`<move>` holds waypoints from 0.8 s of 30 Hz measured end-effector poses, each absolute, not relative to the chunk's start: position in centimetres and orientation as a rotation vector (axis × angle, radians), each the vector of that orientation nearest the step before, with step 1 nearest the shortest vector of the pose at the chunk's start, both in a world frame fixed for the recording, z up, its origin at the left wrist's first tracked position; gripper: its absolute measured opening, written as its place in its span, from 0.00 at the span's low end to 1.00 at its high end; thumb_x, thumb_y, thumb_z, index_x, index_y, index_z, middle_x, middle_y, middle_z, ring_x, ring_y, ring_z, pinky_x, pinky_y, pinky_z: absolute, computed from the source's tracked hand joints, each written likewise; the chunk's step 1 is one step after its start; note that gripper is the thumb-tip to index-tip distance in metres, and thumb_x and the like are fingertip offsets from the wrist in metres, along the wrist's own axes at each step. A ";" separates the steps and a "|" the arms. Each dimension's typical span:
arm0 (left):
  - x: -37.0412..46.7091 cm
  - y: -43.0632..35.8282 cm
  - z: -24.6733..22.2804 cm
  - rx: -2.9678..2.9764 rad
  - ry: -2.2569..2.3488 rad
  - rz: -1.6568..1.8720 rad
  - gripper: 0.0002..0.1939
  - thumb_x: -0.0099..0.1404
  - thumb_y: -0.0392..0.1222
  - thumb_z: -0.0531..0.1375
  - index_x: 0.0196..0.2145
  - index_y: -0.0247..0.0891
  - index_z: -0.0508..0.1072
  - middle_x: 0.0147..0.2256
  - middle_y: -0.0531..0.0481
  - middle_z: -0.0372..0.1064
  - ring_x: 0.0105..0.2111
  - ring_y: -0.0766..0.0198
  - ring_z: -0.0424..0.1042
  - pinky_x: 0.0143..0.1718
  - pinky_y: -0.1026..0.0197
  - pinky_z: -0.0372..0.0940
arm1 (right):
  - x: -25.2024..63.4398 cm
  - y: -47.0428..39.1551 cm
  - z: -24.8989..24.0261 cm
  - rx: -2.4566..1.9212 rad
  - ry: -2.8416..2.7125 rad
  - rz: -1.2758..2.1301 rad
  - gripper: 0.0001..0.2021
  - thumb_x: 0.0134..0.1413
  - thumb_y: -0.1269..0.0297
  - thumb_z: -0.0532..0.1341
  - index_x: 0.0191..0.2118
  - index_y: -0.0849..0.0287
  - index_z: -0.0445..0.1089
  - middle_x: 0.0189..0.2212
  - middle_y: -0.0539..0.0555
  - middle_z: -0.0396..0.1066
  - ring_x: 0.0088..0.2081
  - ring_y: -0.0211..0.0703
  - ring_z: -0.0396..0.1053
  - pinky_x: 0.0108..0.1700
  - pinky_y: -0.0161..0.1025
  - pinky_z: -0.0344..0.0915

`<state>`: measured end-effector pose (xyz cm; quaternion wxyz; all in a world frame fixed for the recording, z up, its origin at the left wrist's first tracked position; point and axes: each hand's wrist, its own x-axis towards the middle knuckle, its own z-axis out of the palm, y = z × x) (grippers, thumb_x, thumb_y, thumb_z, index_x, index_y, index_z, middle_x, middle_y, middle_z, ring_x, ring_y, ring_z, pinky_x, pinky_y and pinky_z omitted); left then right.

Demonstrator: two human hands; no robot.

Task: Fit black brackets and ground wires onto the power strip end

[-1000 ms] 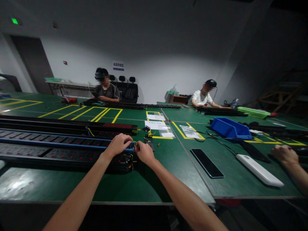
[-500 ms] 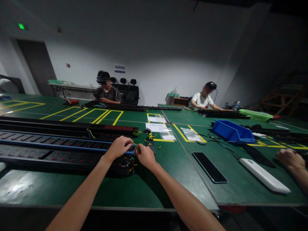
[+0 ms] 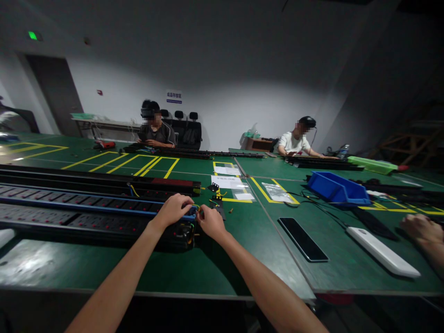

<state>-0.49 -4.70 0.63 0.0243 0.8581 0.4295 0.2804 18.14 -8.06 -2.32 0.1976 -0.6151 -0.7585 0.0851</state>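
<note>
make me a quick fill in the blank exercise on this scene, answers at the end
The left hand and right hand are both at one ____ of the blue-edged strip.
The tape marking the green tabletop is ____ in colour.
The open bin beyond the phone is ____ in colour.
In the picture, the white device lies to the ____ of the phone.

Missing words: end; yellow; blue; right.

Left hand (image 3: 174, 208) and right hand (image 3: 212, 223) at the end of a blue-edged black strip (image 3: 86, 200)
</note>
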 end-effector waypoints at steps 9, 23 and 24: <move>-0.5 -4.6 0.5 2.654 1.324 0.878 0.07 0.65 0.37 0.60 0.38 0.40 0.79 0.36 0.50 0.78 0.37 0.59 0.72 0.41 0.60 0.63 | 18.2 -8.1 -2.3 -1.720 -2.128 0.246 0.10 0.67 0.57 0.53 0.43 0.54 0.70 0.37 0.56 0.78 0.37 0.46 0.73 0.32 0.37 0.51; -0.5 -4.6 0.5 2.659 1.317 0.879 0.07 0.65 0.37 0.60 0.38 0.40 0.79 0.36 0.50 0.78 0.37 0.59 0.73 0.41 0.60 0.64 | 18.1 -8.2 -2.2 -1.717 -2.113 0.257 0.10 0.67 0.57 0.54 0.42 0.54 0.70 0.35 0.55 0.77 0.36 0.45 0.73 0.32 0.37 0.49; -0.5 -4.6 0.5 2.657 1.318 0.879 0.07 0.65 0.37 0.60 0.38 0.40 0.79 0.36 0.50 0.78 0.37 0.59 0.73 0.41 0.60 0.64 | 18.1 -8.2 -2.2 -1.718 -2.111 0.260 0.10 0.67 0.57 0.54 0.42 0.54 0.70 0.35 0.55 0.77 0.36 0.45 0.73 0.32 0.37 0.49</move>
